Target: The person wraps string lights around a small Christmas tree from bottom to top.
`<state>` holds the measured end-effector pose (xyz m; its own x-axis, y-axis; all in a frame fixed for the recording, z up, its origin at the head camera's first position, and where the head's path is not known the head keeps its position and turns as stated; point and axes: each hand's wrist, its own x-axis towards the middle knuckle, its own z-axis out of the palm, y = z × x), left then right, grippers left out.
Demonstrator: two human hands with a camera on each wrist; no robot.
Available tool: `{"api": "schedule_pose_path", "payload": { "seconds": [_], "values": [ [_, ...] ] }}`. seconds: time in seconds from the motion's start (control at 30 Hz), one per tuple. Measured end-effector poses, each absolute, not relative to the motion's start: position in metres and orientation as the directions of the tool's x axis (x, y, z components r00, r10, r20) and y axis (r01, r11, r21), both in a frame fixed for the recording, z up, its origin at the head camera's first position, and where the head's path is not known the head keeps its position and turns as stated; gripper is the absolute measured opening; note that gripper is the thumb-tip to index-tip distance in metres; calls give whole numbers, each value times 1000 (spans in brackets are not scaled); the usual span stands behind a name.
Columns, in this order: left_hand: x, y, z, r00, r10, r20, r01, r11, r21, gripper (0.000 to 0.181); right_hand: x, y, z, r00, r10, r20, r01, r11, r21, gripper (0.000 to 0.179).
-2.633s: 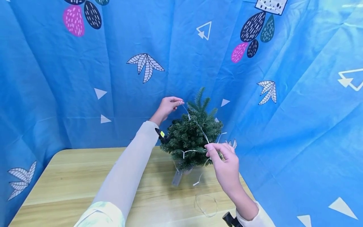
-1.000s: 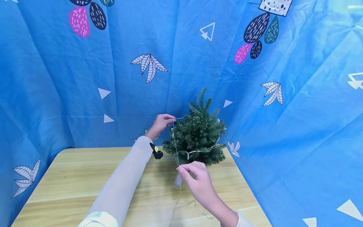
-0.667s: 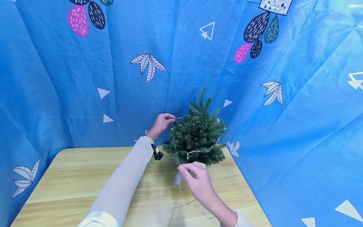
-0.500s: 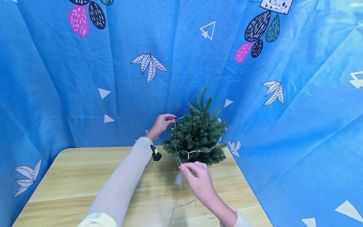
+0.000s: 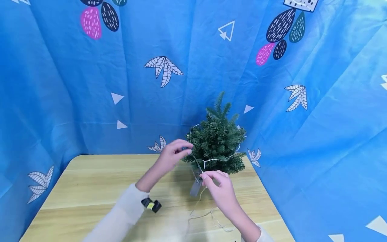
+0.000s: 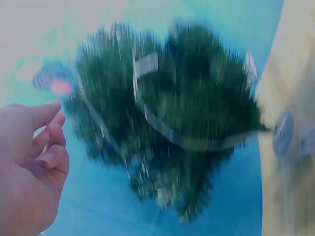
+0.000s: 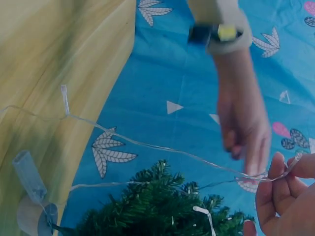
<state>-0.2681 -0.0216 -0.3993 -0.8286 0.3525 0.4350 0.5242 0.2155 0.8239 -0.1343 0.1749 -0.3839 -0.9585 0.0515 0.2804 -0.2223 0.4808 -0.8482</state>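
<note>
A small artificial Christmas tree (image 5: 217,141) stands near the table's far right, a string of lights (image 5: 215,160) looped across its front and up both sides. My right hand (image 5: 222,190) pinches the light wire between thumb and forefinger, low in front of the tree. In the right wrist view the wire (image 7: 167,149) runs from these fingertips toward the table. My left hand (image 5: 172,156) is at the tree's left side, close to the wire; its fingers look loose, and the blurred left wrist view shows nothing held. A clear plastic box (image 7: 29,176) lies beside the tree's round base (image 7: 28,216).
Loose wire (image 5: 201,216) trails over the wooden table (image 5: 99,188) in front of the tree. Blue patterned cloth (image 5: 145,111) hangs behind and along the right side, close to the tree. A black wrist camera (image 5: 152,205) sits on the left sleeve.
My left hand has let go of the wire at the tree's upper left and come down and toward me. The right hand, earlier at the right, moved left and still pinches the wire.
</note>
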Motion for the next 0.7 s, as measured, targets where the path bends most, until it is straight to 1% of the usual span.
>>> {"api": "schedule_pose_path", "payload": {
  "seconds": [0.07, 0.13, 0.23, 0.4, 0.53, 0.63, 0.7],
  "values": [
    [-247, -17, -401, -758, 413, 504, 612, 183, 770, 23, -134, 177, -384, -958, 46, 284, -226, 492, -841, 14],
    [-232, -14, -405, -694, 452, 561, 683, 164, 712, 20, -135, 178, -385, -957, 37, 288, -232, 501, -834, 14],
    [-219, -13, -413, -643, 471, 604, 739, 174, 651, 20, -136, 180, -385, -959, 22, 284, -235, 500, -833, 13],
    [-212, -10, -423, -613, 438, 657, 784, 232, 576, 17, -136, 181, -384, -963, 5, 269, -230, 505, -832, 14],
    [-213, -8, -427, -569, 401, 718, 822, 255, 509, 10, -133, 184, -384, -966, -27, 259, -236, 512, -826, 16],
    [-215, -9, -428, -570, 369, 734, 822, 270, 502, 9, -131, 190, -384, -968, -51, 246, -236, 527, -817, 19],
    [-217, -11, -427, -582, 348, 735, 813, 277, 512, 10, -130, 196, -383, -969, -57, 239, -230, 543, -807, 16]
  ]
}}
